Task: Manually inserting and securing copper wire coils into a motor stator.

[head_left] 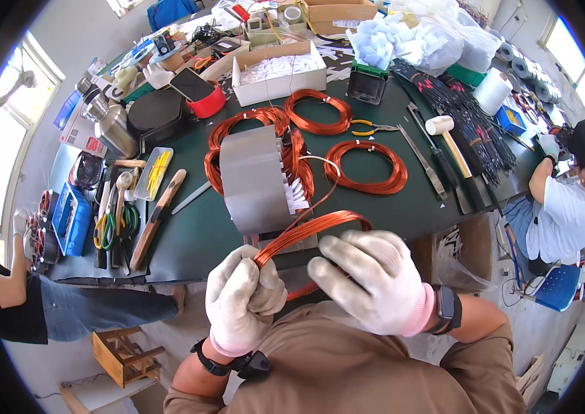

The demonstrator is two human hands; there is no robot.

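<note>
My left hand [244, 297], in a white work glove, is closed around a bundle of copper wire [313, 225] just off the table's front edge. My right hand [375, 279], also gloved and slightly blurred, has its fingers stretched out and apart beside the coil's right end, part of which it hides. Past the bundle stands a grey steel stator core [254, 181] with white slot liners [297, 195] and copper windings along its right side. A wire in a white sleeve [323, 160] leads from the windings toward the bundle.
Copper wire coils [368, 168] lie beyond, near yellow-handled pliers [374, 128]. To the right are a white mallet [444, 127] and a flat file [422, 162]. A wooden stick [160, 217] and a blue bin [70, 219] sit left. Co-workers sit at right [571, 179] and stand at left [92, 307].
</note>
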